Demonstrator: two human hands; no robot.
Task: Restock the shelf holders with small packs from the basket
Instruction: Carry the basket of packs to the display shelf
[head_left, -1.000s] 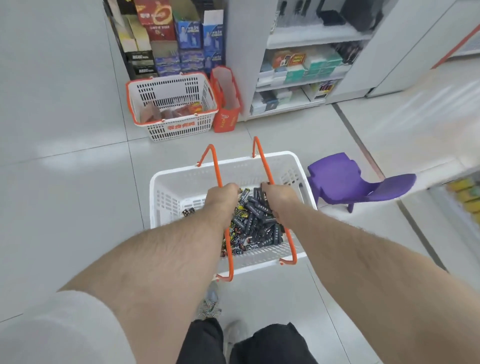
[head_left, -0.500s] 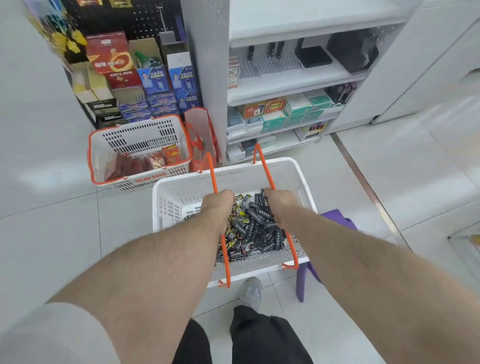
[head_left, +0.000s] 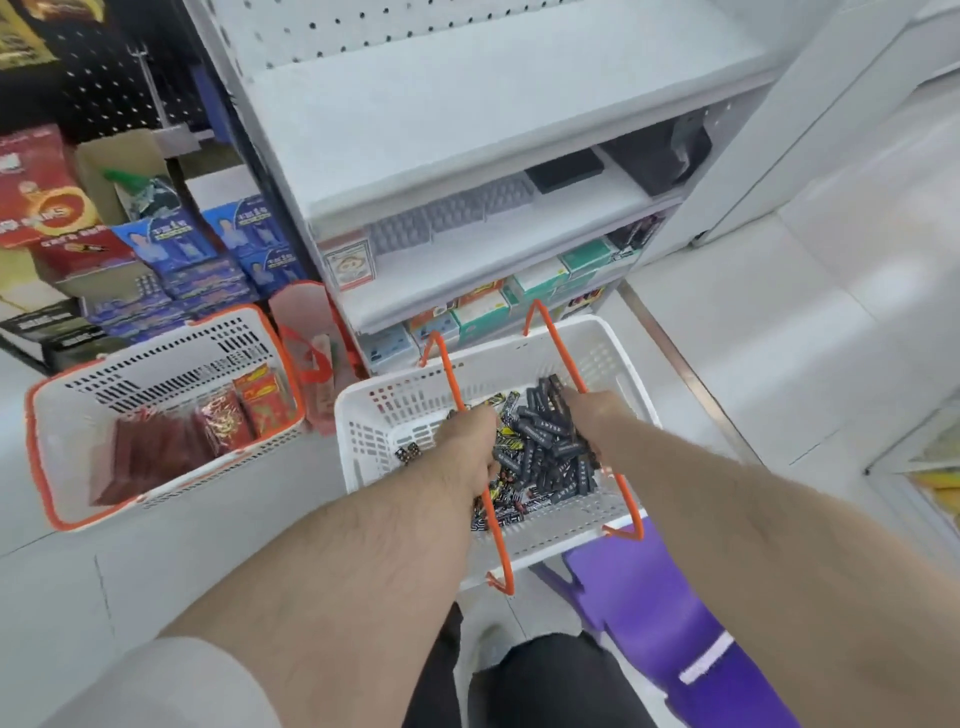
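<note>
I carry a white plastic basket (head_left: 395, 415) with two orange handles, held off the floor in front of me. My left hand (head_left: 467, 447) grips the left orange handle and my right hand (head_left: 597, 415) grips the right one. Several small dark packs (head_left: 545, 447) lie heaped in the basket's right half, some with yellow print. Just beyond the basket stands a white shelf unit (head_left: 467, 260). On its middle shelf sit grey slotted holders (head_left: 452, 215) beside one framed card pack (head_left: 347, 262).
A second white basket with an orange rim (head_left: 171, 358), holding red packets, stands on the floor at the left. A red bag (head_left: 306, 343) leans between it and the shelf. A purple stool (head_left: 670, 623) is under my right arm. Boxed goods fill the lower shelves.
I have walked closer to the shelf unit with the basket in both hands. The purple stool has passed from ahead on the right to beneath my right arm.
</note>
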